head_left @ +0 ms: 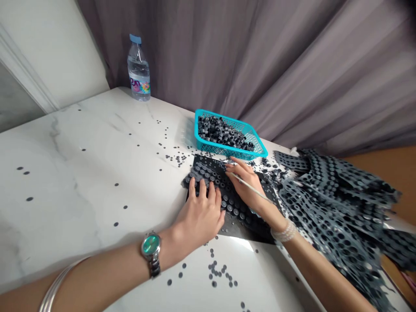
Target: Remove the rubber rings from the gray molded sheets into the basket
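Left hand (198, 212): open, palm down, fingers apart, pressing flat on a black perforated rubber sheet (224, 195). Right hand (243, 184): closed on a thin pale rod (250, 187), pinched between thumb and fingers, its upper end over the far part of the sheet; the exact tip is too small to tell. The hands are apart but just beside each other, both over the sheet. Sheet: lying on a white marble table (65, 173), directly under both hands, with many of its holes filled by small grey rubber plugs (208, 177). Beyond the right hand's fingertips: a turquoise plastic basket (208, 145), its mesh wall touching the far edge of the sheet, heaped with short grey rubber tubes (221, 132). Right of the right hand: a heap of grey perforated rubber scrap (331, 208), spilling over the table edge. Around both hands: loose dark rubber discs (212, 271), scattered across the marble. Far beyond the left hand: a plastic water bottle (138, 69) with a blue cap, upright in the table corner, before a mauve curtain (201, 43). Worn: a silver wristwatch with a turquoise dial (151, 245) and a silver bangle (55, 286) on the left arm; a pearl bead bracelet (283, 232) on the right wrist.
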`<state>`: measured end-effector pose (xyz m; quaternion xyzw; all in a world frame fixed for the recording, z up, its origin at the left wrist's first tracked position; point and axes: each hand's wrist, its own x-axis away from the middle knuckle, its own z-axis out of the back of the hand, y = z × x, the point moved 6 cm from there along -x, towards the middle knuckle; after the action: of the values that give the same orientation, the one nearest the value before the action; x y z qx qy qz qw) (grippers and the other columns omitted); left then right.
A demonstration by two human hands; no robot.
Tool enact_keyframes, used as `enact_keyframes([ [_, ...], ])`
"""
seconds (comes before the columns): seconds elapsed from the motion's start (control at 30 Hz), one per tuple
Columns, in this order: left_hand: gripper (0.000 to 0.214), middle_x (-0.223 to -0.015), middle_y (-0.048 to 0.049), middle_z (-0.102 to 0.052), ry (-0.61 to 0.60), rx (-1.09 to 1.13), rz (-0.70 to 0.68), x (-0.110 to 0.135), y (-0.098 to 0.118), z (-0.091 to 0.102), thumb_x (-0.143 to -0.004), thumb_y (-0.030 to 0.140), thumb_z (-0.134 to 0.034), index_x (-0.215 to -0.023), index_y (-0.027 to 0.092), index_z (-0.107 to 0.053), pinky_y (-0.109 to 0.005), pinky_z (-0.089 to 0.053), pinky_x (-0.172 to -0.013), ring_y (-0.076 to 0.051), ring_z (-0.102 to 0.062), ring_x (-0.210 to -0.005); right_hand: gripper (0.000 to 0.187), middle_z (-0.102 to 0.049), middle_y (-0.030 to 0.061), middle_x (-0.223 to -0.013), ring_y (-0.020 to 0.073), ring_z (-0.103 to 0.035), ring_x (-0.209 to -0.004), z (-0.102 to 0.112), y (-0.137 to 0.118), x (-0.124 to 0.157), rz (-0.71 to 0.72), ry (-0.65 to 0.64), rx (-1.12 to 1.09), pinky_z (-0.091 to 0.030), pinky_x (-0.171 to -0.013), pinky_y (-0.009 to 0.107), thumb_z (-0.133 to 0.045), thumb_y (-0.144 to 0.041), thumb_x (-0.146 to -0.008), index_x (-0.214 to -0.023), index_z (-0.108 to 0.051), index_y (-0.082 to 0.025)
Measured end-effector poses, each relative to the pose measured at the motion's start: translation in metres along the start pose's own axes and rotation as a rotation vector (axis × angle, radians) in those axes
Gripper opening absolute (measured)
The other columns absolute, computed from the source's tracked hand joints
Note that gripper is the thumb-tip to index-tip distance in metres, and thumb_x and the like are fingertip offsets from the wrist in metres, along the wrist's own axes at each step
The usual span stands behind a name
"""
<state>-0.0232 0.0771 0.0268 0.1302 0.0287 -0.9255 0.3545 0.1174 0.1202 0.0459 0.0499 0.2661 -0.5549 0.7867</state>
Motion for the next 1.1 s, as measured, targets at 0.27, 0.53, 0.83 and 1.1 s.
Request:
enact_keyframes([
  [0.27, 0.056, -0.132, -0.0255, -0.055, 0.013, 0.005, 0.0, 0.0, 0.001, 0.0, -0.095, 0.037, -0.033, -0.13, 0.0, -0.054, -0.066, -0.028, -0.104, -0.045, -0.047, -0.124, 0.018, -0.069, 0.0057, -0.117, 0.025, -0.049, -0.129, -0.001, -0.038, 0.013, 0.14, -0.142, -0.118, -0.047, -0.096, 0.046, -0.048, -0.022, -0.095, -0.103, -0.064, -0.024],
  [0.53, 0.055, -0.13, -0.0253, -0.057, 0.007, 0.006, -0.007, 0.0, 0.0, 0.003, -0.095, 0.036, -0.032, -0.128, 0.0, -0.056, -0.065, -0.03, -0.103, -0.044, -0.048, -0.123, 0.021, -0.067, 0.0081, -0.119, 0.0246, -0.049, -0.129, -0.005, -0.038, 0.011, 0.209, -0.162, -0.069, -0.047, -0.094, 0.045, -0.046, -0.022, -0.097, -0.11, -0.062, -0.023],
  [0.83, 0.055, -0.13, -0.0252, -0.057, 0.025, -0.012, -0.01, 0.0, 0.001, 0.001, -0.095, 0.036, -0.033, -0.13, 0.0, -0.054, -0.066, -0.029, -0.102, -0.045, -0.048, -0.123, 0.021, -0.067, 0.0113, -0.119, 0.0255, -0.047, -0.131, -0.008, -0.042, 0.011, 0.357, -0.204, 0.027, -0.047, -0.088, 0.042, -0.044, -0.017, -0.096, -0.11, -0.059, -0.02],
  [1.1, 0.054, -0.134, -0.0223, -0.055, 0.017, -0.002, 0.006, 0.001, 0.0, 0.0, -0.095, 0.038, -0.035, -0.132, 0.005, -0.054, -0.064, -0.029, -0.103, -0.042, -0.047, -0.125, 0.014, -0.069, 0.0091, -0.111, 0.0275, -0.051, -0.127, 0.008, 0.003, -0.001, -0.038, 0.076, 0.024, -0.045, -0.096, 0.05, -0.046, -0.024, -0.095, -0.096, -0.06, -0.024],
])
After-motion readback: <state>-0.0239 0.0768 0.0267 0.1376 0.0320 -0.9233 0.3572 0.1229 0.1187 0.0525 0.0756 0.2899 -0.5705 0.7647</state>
